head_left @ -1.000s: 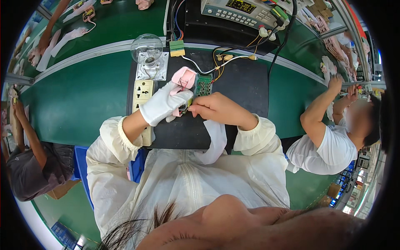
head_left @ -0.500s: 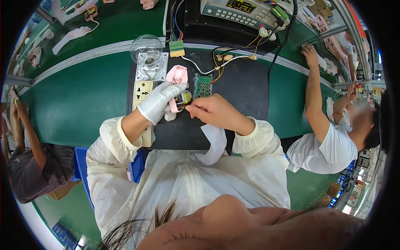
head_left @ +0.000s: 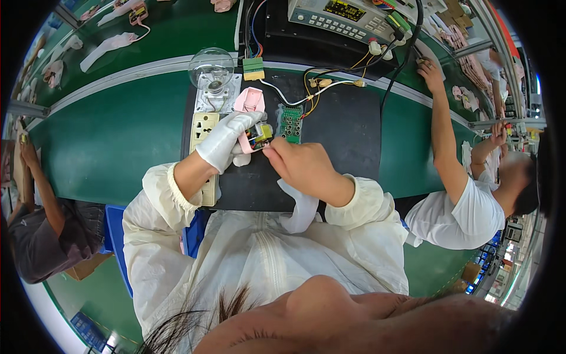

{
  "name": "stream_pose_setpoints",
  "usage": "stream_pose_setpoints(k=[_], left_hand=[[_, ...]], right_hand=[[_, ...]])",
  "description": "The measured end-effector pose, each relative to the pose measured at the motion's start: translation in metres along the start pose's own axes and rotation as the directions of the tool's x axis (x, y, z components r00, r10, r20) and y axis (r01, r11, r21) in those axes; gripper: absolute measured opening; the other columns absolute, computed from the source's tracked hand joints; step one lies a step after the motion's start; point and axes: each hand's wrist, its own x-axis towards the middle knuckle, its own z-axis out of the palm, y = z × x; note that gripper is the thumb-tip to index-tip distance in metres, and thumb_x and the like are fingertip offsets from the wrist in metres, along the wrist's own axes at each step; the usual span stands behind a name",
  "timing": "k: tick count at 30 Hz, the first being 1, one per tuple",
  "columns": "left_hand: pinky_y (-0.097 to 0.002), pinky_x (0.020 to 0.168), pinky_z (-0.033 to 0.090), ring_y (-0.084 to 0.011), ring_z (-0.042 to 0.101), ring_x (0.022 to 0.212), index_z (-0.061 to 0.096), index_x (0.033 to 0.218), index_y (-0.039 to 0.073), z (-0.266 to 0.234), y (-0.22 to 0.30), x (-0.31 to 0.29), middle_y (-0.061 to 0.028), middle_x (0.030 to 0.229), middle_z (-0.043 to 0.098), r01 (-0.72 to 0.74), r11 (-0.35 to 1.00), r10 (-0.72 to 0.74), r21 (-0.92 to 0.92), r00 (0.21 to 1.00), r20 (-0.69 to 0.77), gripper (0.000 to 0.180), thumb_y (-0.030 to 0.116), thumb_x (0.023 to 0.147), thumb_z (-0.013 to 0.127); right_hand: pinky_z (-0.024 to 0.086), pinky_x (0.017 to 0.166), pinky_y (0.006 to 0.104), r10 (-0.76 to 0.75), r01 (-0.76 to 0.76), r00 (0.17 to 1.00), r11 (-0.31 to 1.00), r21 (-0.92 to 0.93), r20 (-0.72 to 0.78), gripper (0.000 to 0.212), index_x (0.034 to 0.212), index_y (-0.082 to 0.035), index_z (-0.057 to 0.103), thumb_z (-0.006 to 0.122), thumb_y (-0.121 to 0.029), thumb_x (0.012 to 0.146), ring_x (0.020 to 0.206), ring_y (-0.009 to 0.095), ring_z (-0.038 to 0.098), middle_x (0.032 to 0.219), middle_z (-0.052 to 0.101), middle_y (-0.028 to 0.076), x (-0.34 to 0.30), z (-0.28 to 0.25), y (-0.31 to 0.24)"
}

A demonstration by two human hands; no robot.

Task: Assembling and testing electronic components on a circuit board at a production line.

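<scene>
My left hand (head_left: 229, 140), in a white glove, is closed around an open pink plastic casing (head_left: 250, 100). Inside its lower part sits a small circuit assembly with a yellow-wrapped transformer (head_left: 263, 133) and wires. My right hand (head_left: 309, 168) is bare, with thumb and forefinger pinched together at the casing's lower right corner. What lies between those fingertips is too small to make out. A white wrapped strip (head_left: 299, 206) hangs below my right hand over the table edge. Just beyond the hands lies a green circuit board (head_left: 290, 123) with round parts.
A clear glass bulb (head_left: 212, 69) on a white base and a cream socket strip (head_left: 204, 130) stand left of my hands. At the back are a green terminal block (head_left: 253, 66), cables and a bench meter (head_left: 339, 20). Co-workers sit on both sides; one arm (head_left: 445, 130) reaches forward at right.
The casing has tipped so its inside shows more. My right hand has turned slightly, fingertips still at its corner. The white strip has shifted. The right co-worker's hand has moved a little left.
</scene>
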Motion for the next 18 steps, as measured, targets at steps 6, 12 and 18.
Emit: stream_pose_setpoints(k=[6, 12, 18], left_hand=[[-0.0251, 0.039, 0.029, -0.01, 0.046, 0.049, 0.054, 0.12, 0.007, -0.005, 0.0, 0.003, -0.0026, 0.083, 0.06, -0.001, 0.998, 0.001, -0.07, 1.0, -0.006, 0.035, 0.033, 0.097, 0.05], [-0.0261, 0.04, 0.03, -0.0102, 0.045, 0.047, 0.054, 0.121, 0.006, 0.003, 0.003, 0.0, -0.002, 0.08, 0.058, -0.002, 0.998, -0.002, -0.066, 0.998, -0.06, 0.036, 0.033, 0.098, 0.05], [-0.0276, 0.04, 0.033, -0.0128, 0.054, 0.055, 0.05, 0.128, 0.005, -0.005, -0.003, 0.001, -0.006, 0.091, 0.06, -0.072, 0.997, 0.072, 0.023, 0.997, 0.02, 0.043, 0.035, 0.097, 0.05]], right_hand=[[0.048, 0.049, 0.0343, -0.033, 0.06, 0.983, 0.988, 0.145, -0.182, 0.023, 0.102, -0.007, 0.058, 0.069, -0.02, 0.087, 0.054, 0.024, 0.063, 0.069, 0.064, 0.009, 0.005, -0.01, 0.003], [0.05, 0.051, 0.0324, -0.175, 0.196, 0.946, 0.979, 0.053, -0.273, 0.024, 0.104, -0.007, 0.063, 0.072, -0.015, 0.084, 0.057, 0.022, 0.064, 0.079, 0.069, 0.007, 0.005, -0.003, 0.012], [0.054, 0.056, 0.0305, -0.179, 0.196, 0.955, 0.979, 0.053, -0.236, 0.023, 0.104, -0.006, 0.065, 0.072, -0.015, 0.084, 0.063, 0.021, 0.068, 0.085, 0.071, 0.007, 0.002, -0.002, 0.016]])
